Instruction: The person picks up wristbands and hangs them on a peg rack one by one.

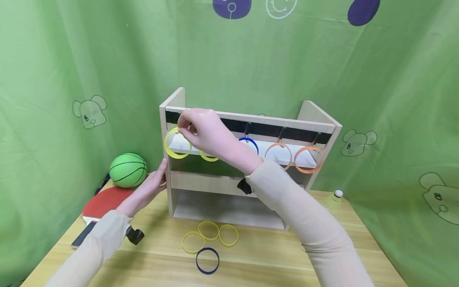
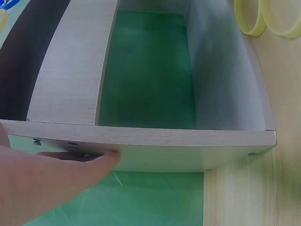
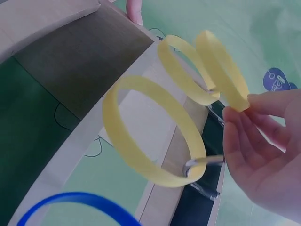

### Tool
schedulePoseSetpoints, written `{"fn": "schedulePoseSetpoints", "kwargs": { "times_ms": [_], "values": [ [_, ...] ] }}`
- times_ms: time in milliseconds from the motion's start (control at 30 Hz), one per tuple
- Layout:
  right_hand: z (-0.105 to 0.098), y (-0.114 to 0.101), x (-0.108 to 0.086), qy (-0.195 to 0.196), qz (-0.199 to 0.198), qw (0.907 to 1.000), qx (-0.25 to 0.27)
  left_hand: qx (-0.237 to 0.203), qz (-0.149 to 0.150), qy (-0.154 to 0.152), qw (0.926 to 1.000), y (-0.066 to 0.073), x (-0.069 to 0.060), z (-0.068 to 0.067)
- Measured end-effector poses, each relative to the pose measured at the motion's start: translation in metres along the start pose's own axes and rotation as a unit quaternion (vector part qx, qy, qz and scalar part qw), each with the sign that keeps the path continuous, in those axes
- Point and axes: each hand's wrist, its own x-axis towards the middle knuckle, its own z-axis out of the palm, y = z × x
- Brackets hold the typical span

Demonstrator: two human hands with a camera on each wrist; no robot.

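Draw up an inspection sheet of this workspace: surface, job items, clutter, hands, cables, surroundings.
Surface: light wood-grain table, with three yellow rings and one dark blue ring lying before the rack.
Job's things: rack upright; two yellow rings, one blue ring and two orange rings hang on its hooks.
Clutter: green ball, red paddle and dark flat object at left; shuttlecock at right.
Hands: right hand pinches another yellow ring beside the leftmost hook; left hand touches the rack's left side panel.
Cables: nothing seen.
Surroundings: green curtain printed with animal faces.

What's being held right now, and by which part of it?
The right hand pinches a yellow ring by the top of its band; the left hand rests against the shelf's side.
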Motion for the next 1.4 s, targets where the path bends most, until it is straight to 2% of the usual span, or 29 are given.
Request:
{"fn": "schedulePoseSetpoints", "kwargs": {
  "times_ms": [233, 567, 700, 800, 967, 1133, 1267, 1400],
  "values": [
    [0.008, -0.002, 0.004, -0.004, 0.003, 0.9986, -0.053, -0.001, 0.001, -0.001, 1.0, -0.001, -0.001, 0.001],
    [0.013, 0.002, 0.003, -0.043, 0.018, 0.9951, -0.087, -0.005, 0.007, -0.006, 0.9999, -0.002, -0.004, 0.002],
    [0.008, -0.001, -0.001, -0.046, 0.021, 0.9952, -0.084, -0.006, 0.003, -0.002, 1.0, -0.002, -0.003, 0.002],
    [-0.001, -0.004, -0.011, -0.022, 0.01, 0.9977, -0.064, -0.005, 0.005, -0.006, 1.0, -0.001, -0.001, 0.003],
    [-0.012, -0.008, -0.041, 0.032, -0.03, 0.9981, -0.043, 0.006, 0.017, -0.015, 0.9997, 0.0, 0.002, 0.003],
    [0.006, -0.002, -0.083, 0.031, -0.038, 0.9982, -0.033, 0.007, 0.03, -0.013, 0.9994, -0.001, 0.002, 0.0],
    [0.037, 0.01, -0.127, 0.006, -0.002, 0.9999, -0.015, 0.001, 0.03, -0.015, 0.9994, -0.002, 0.0, -0.002],
    [0.075, 0.029, -0.173, -0.027, 0.064, 0.9974, -0.018, 0.005, 0.028, -0.017, 0.9995, -0.003, -0.002, -0.002]
  ]
}}
